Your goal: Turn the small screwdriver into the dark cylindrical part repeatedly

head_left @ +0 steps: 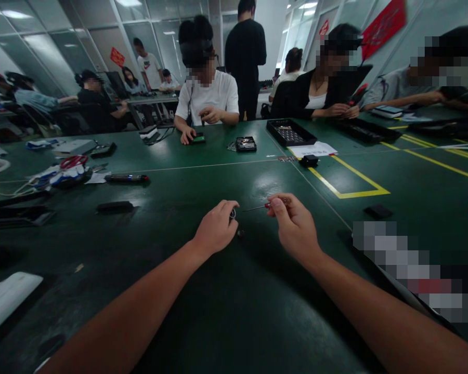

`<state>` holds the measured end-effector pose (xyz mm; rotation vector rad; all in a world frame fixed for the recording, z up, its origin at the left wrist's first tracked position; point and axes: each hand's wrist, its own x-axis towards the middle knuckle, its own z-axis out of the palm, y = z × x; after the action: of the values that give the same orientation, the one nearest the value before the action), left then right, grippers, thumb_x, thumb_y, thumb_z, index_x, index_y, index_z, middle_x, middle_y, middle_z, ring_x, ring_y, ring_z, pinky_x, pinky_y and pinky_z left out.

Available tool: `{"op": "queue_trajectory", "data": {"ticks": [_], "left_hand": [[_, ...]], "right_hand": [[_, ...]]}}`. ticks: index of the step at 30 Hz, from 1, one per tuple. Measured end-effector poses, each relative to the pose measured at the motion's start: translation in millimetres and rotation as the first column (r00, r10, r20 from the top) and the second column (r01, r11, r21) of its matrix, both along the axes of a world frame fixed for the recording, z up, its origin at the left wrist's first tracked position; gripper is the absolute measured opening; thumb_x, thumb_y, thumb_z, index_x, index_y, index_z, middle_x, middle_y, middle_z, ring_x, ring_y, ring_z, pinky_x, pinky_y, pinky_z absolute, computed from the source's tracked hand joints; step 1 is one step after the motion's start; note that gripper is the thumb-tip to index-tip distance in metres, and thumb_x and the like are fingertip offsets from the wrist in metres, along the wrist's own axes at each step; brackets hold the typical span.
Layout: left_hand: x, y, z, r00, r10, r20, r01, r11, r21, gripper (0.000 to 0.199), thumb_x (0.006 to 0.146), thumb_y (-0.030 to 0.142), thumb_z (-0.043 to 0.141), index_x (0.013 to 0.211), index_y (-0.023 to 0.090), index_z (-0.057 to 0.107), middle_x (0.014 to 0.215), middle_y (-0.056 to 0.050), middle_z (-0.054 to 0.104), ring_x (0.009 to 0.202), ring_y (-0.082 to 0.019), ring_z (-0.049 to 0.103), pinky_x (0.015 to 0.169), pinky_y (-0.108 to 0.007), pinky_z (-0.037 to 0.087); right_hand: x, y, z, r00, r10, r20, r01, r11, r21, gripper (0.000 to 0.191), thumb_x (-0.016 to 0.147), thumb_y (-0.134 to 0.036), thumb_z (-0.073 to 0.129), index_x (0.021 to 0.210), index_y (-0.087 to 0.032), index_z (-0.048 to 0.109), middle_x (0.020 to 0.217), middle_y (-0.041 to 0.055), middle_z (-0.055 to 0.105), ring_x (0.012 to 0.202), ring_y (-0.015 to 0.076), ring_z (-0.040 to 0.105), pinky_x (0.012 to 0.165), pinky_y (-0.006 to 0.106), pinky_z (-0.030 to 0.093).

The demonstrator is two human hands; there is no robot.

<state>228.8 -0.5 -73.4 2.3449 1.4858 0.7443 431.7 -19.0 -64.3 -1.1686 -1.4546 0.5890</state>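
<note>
In the head view my left hand [218, 226] is closed around a small round part [233, 213] with a shiny metallic rim; most of it is hidden by my fingers. My right hand [296, 223] pinches a small screwdriver [256, 208] by its red handle. Its thin shaft points left toward the round part, with a short gap between tip and part. On the green table just below my left fingertips lies a tiny dark piece [240, 234], too small to name.
A black marker-like pen [127, 178] and a dark block [115, 206] lie to the left. Ahead are a small open case [245, 144], a black tray [271, 132] and a black block [309, 161]. Co-workers sit across the green table [203, 311].
</note>
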Motion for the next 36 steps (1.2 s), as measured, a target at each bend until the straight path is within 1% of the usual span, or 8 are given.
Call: {"op": "queue_trajectory", "data": {"ticks": [6, 15, 20, 24, 26, 30, 33, 36], "left_hand": [[0, -12, 14.4, 0.940, -0.166, -0.298, 0.083, 0.958, -0.273, 0.026, 0.091, 0.033, 0.061, 0.115, 0.023, 0.064, 0.110, -0.006, 0.071, 0.098, -0.027, 0.068, 0.079, -0.039, 0.053], [10, -14, 14.3, 0.900, -0.282, -0.333, 0.182, 0.936, -0.302, 0.027, 0.095, 0.036, 0.060, 0.117, 0.025, 0.071, 0.112, -0.007, 0.072, 0.103, -0.028, 0.068, 0.081, -0.039, 0.052], [0, -5, 14.4, 0.975, -0.201, -0.093, 0.158, 0.924, -0.348, 0.029, 0.093, 0.039, 0.062, 0.113, 0.022, 0.073, 0.113, -0.007, 0.074, 0.103, -0.026, 0.068, 0.084, -0.038, 0.050], [-30, 8, 19.9, 0.967, 0.038, 0.254, 0.101, 0.853, -0.511, 0.033, 0.088, 0.037, 0.067, 0.115, 0.020, 0.074, 0.108, -0.009, 0.074, 0.077, -0.018, 0.066, 0.066, -0.030, 0.047], [-54, 14, 24.4, 0.874, 0.224, 0.432, 0.096, 0.792, -0.603, 0.035, 0.088, 0.035, 0.066, 0.117, 0.018, 0.073, 0.104, -0.010, 0.073, 0.062, -0.012, 0.058, 0.051, -0.024, 0.036], [-117, 20, 35.1, 0.499, 0.530, 0.686, 0.043, 0.775, -0.631, 0.028, 0.091, 0.025, 0.055, 0.111, 0.013, 0.070, 0.086, -0.006, 0.063, 0.054, -0.010, 0.049, 0.040, -0.019, 0.022], [-174, 19, 43.9, 0.267, 0.592, 0.761, 0.003, 0.789, -0.615, 0.023, 0.091, 0.016, 0.051, 0.109, 0.014, 0.065, 0.077, -0.001, 0.055, 0.053, -0.009, 0.046, 0.041, -0.017, 0.028], [-232, 15, 51.6, 0.115, 0.608, 0.785, -0.214, 0.787, -0.578, 0.022, 0.093, 0.015, 0.041, 0.099, 0.014, 0.062, 0.076, -0.002, 0.055, 0.056, -0.011, 0.049, 0.044, -0.018, 0.035]], "right_hand": [[1, 0, 1.7, 1.000, -0.013, -0.024, 0.014, 1.000, 0.015, 0.025, 0.101, -0.043, 0.052, 0.098, -0.022, 0.066, 0.077, 0.0013, 0.067, 0.072, 0.0180, 0.065, 0.069, 0.034, 0.048], [2, 3, -2.3, 0.999, -0.011, -0.031, 0.011, 1.000, -0.012, 0.028, 0.100, -0.047, 0.052, 0.099, -0.022, 0.066, 0.078, 0.0013, 0.067, 0.073, 0.0184, 0.064, 0.070, 0.035, 0.047], [2, 2, -1.8, 0.999, -0.021, -0.031, 0.021, 1.000, -0.014, 0.029, 0.100, -0.048, 0.053, 0.099, -0.022, 0.066, 0.077, 0.0017, 0.067, 0.073, 0.0191, 0.065, 0.070, 0.035, 0.048], [2, 4, -2.5, 0.999, -0.017, -0.040, 0.016, 1.000, -0.024, 0.030, 0.099, -0.048, 0.053, 0.099, -0.022, 0.066, 0.077, 0.0022, 0.067, 0.073, 0.0194, 0.065, 0.070, 0.035, 0.049], [2, 4, -2.9, 0.999, -0.009, -0.039, 0.008, 1.000, -0.026, 0.030, 0.099, -0.048, 0.053, 0.099, -0.022, 0.066, 0.077, 0.0025, 0.068, 0.074, 0.0197, 0.066, 0.070, 0.035, 0.049], [2, 4, -2.7, 0.999, -0.009, -0.038, 0.008, 1.000, -0.029, 0.030, 0.099, -0.048, 0.053, 0.099, -0.022, 0.066, 0.077, 0.0027, 0.068, 0.073, 0.0199, 0.066, 0.070, 0.035, 0.050], [2, 3, -2.7, 0.999, -0.011, -0.040, 0.010, 0.999, -0.039, 0.030, 0.099, -0.048, 0.053, 0.098, -0.021, 0.066, 0.078, 0.0030, 0.068, 0.074, 0.0200, 0.066, 0.070, 0.035, 0.050], [3, 3, -3.8, 1.000, -0.005, -0.027, 0.004, 0.999, -0.047, 0.030, 0.099, -0.048, 0.052, 0.098, -0.021, 0.067, 0.078, 0.0030, 0.068, 0.075, 0.0201, 0.066, 0.072, 0.036, 0.050]]}}
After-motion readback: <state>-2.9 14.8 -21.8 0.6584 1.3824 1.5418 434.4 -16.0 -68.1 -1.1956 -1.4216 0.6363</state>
